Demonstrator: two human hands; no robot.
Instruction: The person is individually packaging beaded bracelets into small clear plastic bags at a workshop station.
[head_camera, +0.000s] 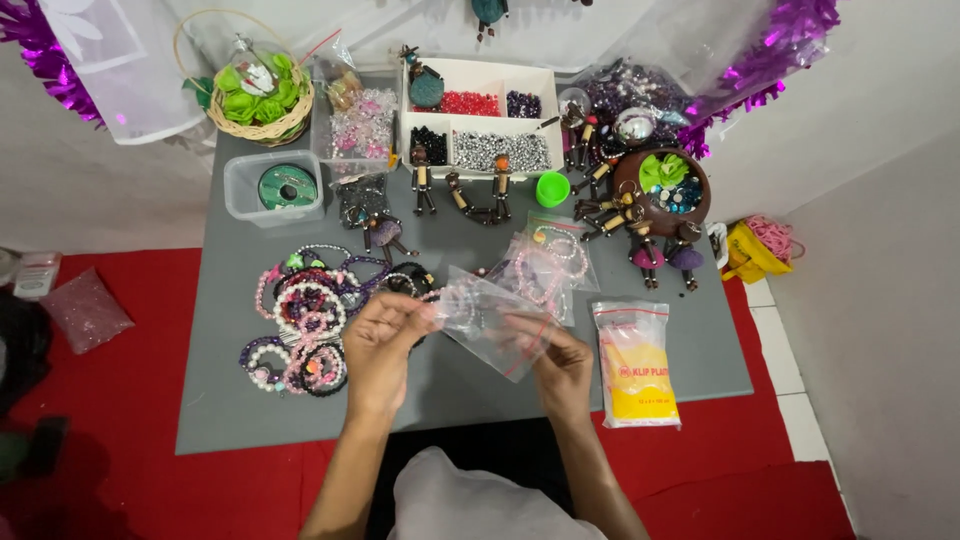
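Left hand (380, 345) and right hand (562, 368): fingers of both clamped on a clear zip bag (490, 318), held above the grey bench (455, 385), just beside the bead bracelets (300, 330).

A clear zip bag (490, 318) with red seal, held tilted above the grey mat.

We are reaching both forearms forward, close together. Our left hand (383, 338) is pinching with thumb and fingertips, palm turned inward. Our right hand (556, 362) is gripping likewise, fingers curled.
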